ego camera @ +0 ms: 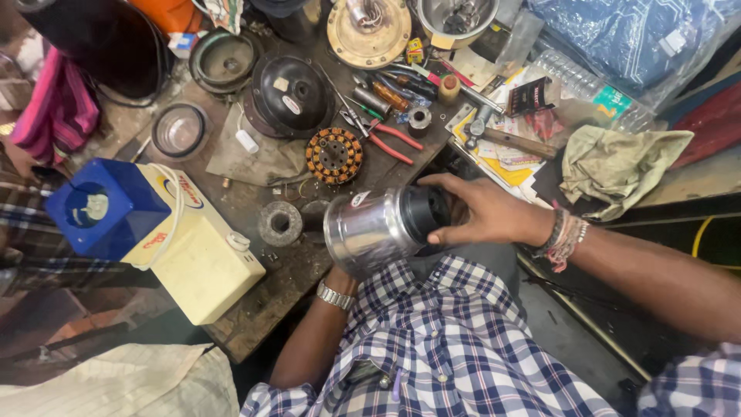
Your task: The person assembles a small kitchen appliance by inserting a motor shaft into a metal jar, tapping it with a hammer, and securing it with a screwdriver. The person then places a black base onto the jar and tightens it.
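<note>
A shiny steel mixer jar point(369, 230) with a black base point(424, 212) lies on its side above the workbench edge, in front of my checked shirt. My right hand point(482, 212), with thread bands on the wrist, wraps around the black base. My left hand point(340, 276), with a metal watch on the wrist, reaches under the steel body and is mostly hidden by it; it seems to support the jar from below.
A cream and blue mixer body point(189, 247) stands on the bench at left. Behind the jar lie a copper-wound motor stator point(333, 154), a black dome cover point(289, 94), red-handled pliers point(390, 139), a hammer point(502, 137), a metal ring point(279, 222) and a crumpled cloth point(617, 166).
</note>
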